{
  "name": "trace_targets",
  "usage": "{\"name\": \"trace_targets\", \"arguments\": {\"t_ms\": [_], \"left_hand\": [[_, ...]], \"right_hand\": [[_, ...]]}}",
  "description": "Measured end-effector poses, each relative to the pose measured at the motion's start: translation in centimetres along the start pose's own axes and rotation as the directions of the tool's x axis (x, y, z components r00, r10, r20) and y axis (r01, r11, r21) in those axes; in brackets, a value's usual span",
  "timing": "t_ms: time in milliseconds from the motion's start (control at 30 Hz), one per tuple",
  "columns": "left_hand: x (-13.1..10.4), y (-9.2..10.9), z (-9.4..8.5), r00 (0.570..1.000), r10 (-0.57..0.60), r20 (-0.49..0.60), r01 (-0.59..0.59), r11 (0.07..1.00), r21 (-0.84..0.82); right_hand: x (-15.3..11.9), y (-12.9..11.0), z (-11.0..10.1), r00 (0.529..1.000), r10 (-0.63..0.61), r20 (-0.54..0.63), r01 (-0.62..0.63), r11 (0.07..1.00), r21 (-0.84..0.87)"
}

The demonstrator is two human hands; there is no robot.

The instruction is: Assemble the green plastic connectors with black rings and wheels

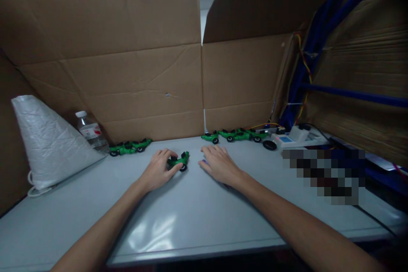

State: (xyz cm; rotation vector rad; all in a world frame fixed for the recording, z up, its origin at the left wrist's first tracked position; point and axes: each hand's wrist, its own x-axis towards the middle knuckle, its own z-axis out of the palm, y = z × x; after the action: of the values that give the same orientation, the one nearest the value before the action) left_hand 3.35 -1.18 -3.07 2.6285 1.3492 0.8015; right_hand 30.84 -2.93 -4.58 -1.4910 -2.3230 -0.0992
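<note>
My left hand [159,170] is closed around a small green toy car [179,161] with black wheels, thumb on the near side and fingers on the far side. The car is on or just above the grey tabletop, its rear part hidden by the hand. To its right, my right hand [220,165] rests low over the table with the fingers curled. A small bluish-purple bit shows by its thumb, and a dark bit shows below the wrist; what the hand holds is mostly hidden.
Green toy cars stand along the cardboard wall [143,76], a group [130,147] at left and a row [239,134] at right. A foam-wrapped bundle [54,148] and water bottle [92,131] stand left. A power strip [299,138] and black ring [269,145] lie right.
</note>
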Motion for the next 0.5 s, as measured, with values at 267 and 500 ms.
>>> {"name": "trace_targets", "arguments": {"t_ms": [267, 500], "left_hand": [[-0.32, 0.36, 0.89, 0.999, -0.011, 0.035, 0.010, 0.999, 0.030], [-0.50, 0.45, 0.85, 0.996, -0.022, 0.086, 0.020, 1.000, 0.022]], "right_hand": [[-0.52, -0.91, 0.37, 0.994, -0.055, 0.095, 0.049, 0.997, 0.066], [-0.25, -1.10, 0.53, 0.998, -0.055, 0.034, 0.048, 0.985, 0.166]]}}
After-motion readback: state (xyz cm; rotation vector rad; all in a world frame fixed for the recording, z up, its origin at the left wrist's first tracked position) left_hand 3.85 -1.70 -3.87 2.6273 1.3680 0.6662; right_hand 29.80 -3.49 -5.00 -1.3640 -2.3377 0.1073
